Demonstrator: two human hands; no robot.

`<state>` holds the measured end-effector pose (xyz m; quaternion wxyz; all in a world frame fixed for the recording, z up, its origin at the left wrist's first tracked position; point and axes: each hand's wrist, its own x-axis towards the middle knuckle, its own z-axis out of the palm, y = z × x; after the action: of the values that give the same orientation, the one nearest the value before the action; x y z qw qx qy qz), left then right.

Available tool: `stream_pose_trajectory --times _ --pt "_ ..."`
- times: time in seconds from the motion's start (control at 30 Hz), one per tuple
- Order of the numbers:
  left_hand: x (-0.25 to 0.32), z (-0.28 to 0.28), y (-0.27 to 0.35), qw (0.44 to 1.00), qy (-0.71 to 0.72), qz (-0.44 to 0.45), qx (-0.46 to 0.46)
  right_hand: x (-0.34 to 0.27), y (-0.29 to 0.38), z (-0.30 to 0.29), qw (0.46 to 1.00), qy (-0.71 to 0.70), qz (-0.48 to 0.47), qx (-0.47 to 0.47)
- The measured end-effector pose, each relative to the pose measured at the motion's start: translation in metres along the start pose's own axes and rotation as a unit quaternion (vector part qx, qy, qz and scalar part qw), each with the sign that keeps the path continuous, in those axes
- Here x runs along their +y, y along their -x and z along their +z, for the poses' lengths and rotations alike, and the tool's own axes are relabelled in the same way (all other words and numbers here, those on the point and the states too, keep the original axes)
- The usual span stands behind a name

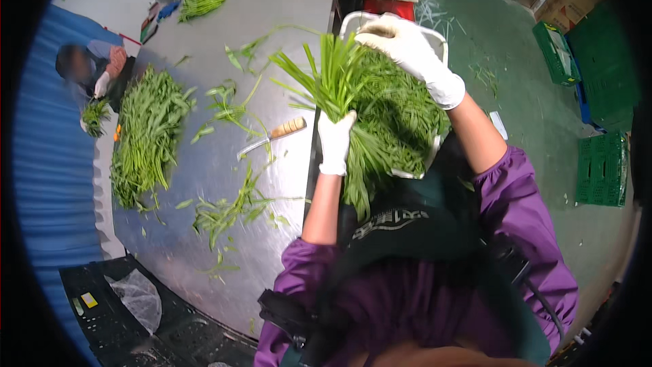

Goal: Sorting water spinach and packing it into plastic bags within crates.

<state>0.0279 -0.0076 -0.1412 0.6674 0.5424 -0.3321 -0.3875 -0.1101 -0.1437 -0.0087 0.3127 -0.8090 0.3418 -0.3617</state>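
My left hand (336,140), in a white glove, grips a bunch of leafy green stems (333,81), the cut ends fanned upward and the leaves hanging down. My right hand (395,46), also gloved, is raised at the upper right of the stem ends, fingers curled; whether it touches them I cannot tell. Below and beside the hands is a white-rimmed basket (444,43) full of the same greens (402,107). On the metal table (219,250) to the left lies a knife with a wooden handle (289,128), among loose sprigs (229,214).
A large heap of greens (153,132) lies at the table's far left, a smaller bunch (202,3) farther up. A co-worker (97,69) beyond the heap holds greens. Green crates (601,168) stand on the floor at right. A black crate (168,321) is at lower left.
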Motion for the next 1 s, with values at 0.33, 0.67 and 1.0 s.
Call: stream_pose_trajectory --times 0.33,0.67,1.0 --pt "0.000 -0.006 -0.006 0.992 -0.122 0.002 -0.039 0.003 -0.010 0.000 0.983 -0.184 -0.004 0.020" --pt "-0.007 0.001 -0.010 0.999 -0.017 -0.034 -0.003 -0.002 0.049 0.023 0.993 0.120 0.007 0.018" --pt "-0.007 -0.011 -0.003 0.997 0.007 -0.073 0.019 0.039 0.032 -0.006 0.991 0.083 0.068 0.084"
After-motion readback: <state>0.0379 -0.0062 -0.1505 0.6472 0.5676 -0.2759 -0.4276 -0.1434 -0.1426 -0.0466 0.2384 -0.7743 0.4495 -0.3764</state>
